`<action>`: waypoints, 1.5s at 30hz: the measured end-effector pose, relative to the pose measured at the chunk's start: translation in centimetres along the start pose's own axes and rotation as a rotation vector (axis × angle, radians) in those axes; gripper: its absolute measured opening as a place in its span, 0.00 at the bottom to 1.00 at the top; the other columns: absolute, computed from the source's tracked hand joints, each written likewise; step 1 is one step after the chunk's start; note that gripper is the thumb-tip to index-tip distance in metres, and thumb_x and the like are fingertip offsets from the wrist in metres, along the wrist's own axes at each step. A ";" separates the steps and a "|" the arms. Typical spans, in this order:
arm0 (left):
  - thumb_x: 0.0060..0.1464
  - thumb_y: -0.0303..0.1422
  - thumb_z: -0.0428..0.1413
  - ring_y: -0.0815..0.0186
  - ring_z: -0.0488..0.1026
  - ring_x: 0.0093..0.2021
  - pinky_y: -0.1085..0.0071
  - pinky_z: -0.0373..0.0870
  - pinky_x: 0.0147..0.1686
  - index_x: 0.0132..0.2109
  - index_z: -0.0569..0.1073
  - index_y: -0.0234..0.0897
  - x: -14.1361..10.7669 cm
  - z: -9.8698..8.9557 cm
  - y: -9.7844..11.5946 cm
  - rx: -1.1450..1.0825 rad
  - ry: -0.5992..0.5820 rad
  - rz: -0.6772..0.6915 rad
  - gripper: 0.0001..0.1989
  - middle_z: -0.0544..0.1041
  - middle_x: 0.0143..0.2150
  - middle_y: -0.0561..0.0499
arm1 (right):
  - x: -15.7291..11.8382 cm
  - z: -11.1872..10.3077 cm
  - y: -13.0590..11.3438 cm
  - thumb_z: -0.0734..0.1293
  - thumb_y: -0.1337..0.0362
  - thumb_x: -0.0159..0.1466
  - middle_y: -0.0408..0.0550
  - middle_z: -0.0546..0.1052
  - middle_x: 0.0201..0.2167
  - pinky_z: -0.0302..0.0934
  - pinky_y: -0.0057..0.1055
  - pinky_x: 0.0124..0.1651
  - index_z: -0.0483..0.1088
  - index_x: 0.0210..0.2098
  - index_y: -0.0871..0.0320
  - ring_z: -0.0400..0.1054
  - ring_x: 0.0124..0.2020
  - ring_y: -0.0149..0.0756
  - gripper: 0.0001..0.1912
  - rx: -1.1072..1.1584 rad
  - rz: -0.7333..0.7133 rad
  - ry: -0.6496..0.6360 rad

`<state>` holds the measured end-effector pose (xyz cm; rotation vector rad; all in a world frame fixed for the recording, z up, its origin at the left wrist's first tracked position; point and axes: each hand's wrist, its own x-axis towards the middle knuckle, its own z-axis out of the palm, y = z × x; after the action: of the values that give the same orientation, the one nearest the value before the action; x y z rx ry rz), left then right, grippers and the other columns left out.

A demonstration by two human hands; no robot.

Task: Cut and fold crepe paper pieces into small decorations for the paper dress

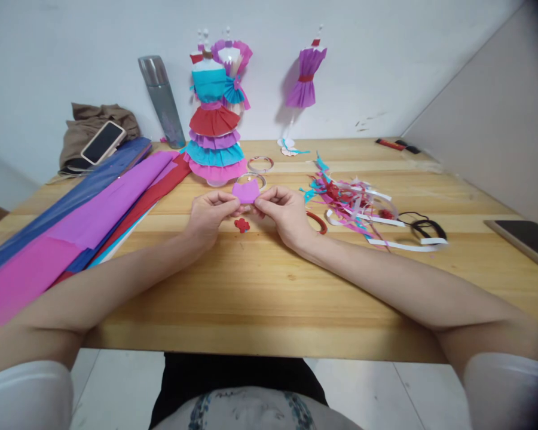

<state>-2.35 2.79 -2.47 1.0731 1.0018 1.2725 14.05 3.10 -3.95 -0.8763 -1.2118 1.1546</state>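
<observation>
Left hand (210, 216): thumb and fingers pinched together on the left edge of a small purple paper piece (246, 193). Right hand (286, 216): same pinch, right edge. The paper is held up between the two, notched along its top, over the wooden table (291, 310).

Just below the paper, nearer the body: a red flower shape (241, 225) on the wood. Just beyond it: two pale rings (272, 164), one behind the other. Beside the right wrist, partly hidden by it: a red ring (324, 223).

Beyond the left hand, a dress form (214, 122) stands in tiers of blue, red, purple and pink; a second form (237, 57) is partly hidden behind it. Farther right, near the wall, a third form (312, 74) in purple with a red waistband.

Right of the right hand: a tangled heap of paper scraps (352, 197), a black coil (438, 229) at its edge. Table's right edge: a dark flat object (524, 239).

Left side: folded coloured sheets (116, 197) lying slantwise; past them a phone (103, 143) against brown cloth (78, 131), and a grey flask (161, 101) by the wall.
</observation>
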 end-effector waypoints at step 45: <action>0.50 0.28 0.61 0.72 0.74 0.26 0.73 0.72 0.31 0.33 0.80 0.37 0.8 -0.8 -1.0 0.444 0.009 0.407 0.03 0.74 0.31 0.53 | 0.9 -0.9 1.6 0.71 0.65 0.57 0.44 0.81 0.30 0.67 0.38 0.42 0.79 0.31 0.53 0.73 0.31 0.37 0.03 -0.297 -0.145 -0.011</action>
<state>-2.87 3.60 -3.62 1.6794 1.1412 1.4095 14.57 4.41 -5.39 -0.9844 -1.4553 0.8772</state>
